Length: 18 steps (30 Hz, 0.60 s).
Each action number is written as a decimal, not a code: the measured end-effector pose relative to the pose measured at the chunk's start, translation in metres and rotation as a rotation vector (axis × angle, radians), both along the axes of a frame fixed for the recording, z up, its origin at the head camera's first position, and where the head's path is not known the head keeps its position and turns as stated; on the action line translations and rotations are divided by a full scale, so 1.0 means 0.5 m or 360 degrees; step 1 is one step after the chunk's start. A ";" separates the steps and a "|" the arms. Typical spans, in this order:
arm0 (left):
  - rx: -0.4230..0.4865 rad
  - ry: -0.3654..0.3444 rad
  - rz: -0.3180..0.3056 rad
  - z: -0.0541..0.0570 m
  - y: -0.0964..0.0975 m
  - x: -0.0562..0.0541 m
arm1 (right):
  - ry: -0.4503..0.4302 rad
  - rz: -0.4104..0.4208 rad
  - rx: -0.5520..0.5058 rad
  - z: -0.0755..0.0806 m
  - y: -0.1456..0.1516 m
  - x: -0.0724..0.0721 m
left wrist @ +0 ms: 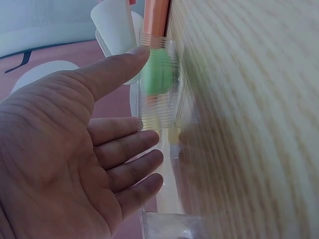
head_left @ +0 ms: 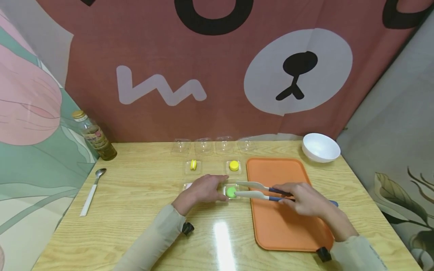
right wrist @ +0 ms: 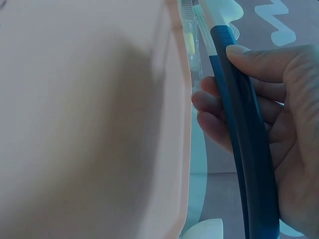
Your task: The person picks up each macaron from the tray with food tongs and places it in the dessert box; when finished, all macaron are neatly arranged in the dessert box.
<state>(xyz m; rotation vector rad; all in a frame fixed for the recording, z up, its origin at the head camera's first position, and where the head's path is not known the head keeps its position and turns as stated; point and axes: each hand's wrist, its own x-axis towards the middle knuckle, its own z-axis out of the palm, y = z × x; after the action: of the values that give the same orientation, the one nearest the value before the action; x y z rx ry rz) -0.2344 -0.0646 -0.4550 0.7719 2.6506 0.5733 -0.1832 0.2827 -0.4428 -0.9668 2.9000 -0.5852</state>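
Note:
A green macaron (head_left: 231, 192) sits in a small clear plastic tray (left wrist: 159, 112) on the table. Beside the tray's left edge, my left hand (head_left: 205, 189) is spread, thumb and index finger at its two ends, the fingers fairly straight. My right hand (head_left: 305, 198) grips a pair of tongs (head_left: 259, 195) with white tips and dark blue handles (right wrist: 244, 129). The tong arms stand apart; the nearer tip overlaps the macaron's right side in the head view, and the farther tip lies over the tray's upper right corner. Another clear tray is partly hidden behind the left hand.
Beneath the right hand lies an orange tray (head_left: 288, 229). Yellow macarons (head_left: 234, 165) (head_left: 193, 165) sit in clear trays farther back, before several clear plastic cups or lids (head_left: 223, 144). A white bowl (head_left: 320, 147) is back right; a bottle (head_left: 96, 137) and a spoon (head_left: 91, 194) are left.

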 end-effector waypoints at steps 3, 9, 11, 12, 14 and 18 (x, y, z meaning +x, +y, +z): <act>-0.0005 0.0007 -0.0005 0.002 -0.001 0.000 | 0.0007 0.0005 -0.0008 0.000 0.000 0.000; -0.0010 0.0006 -0.0007 0.004 0.000 -0.001 | -0.0100 -0.0075 -0.0094 -0.001 0.014 0.005; -0.0012 -0.0001 0.0000 0.004 0.000 -0.001 | -0.0104 -0.0136 -0.0113 0.000 0.023 0.008; -0.0015 -0.0003 0.0000 0.004 0.000 -0.001 | -0.0084 -0.0172 -0.0111 0.000 0.027 0.009; -0.0020 -0.0007 0.0002 0.005 0.000 -0.001 | -0.0033 -0.0226 -0.0112 0.001 0.038 0.012; -0.0025 -0.0012 0.0002 0.005 0.000 -0.001 | 0.0103 -0.0369 -0.0097 0.006 0.058 0.018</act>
<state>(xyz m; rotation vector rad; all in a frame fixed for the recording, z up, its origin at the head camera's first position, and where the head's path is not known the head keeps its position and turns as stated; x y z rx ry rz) -0.2347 -0.0647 -0.4525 0.7618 2.6458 0.5542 -0.1741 0.3118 -0.4400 -0.6706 3.0931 -0.6692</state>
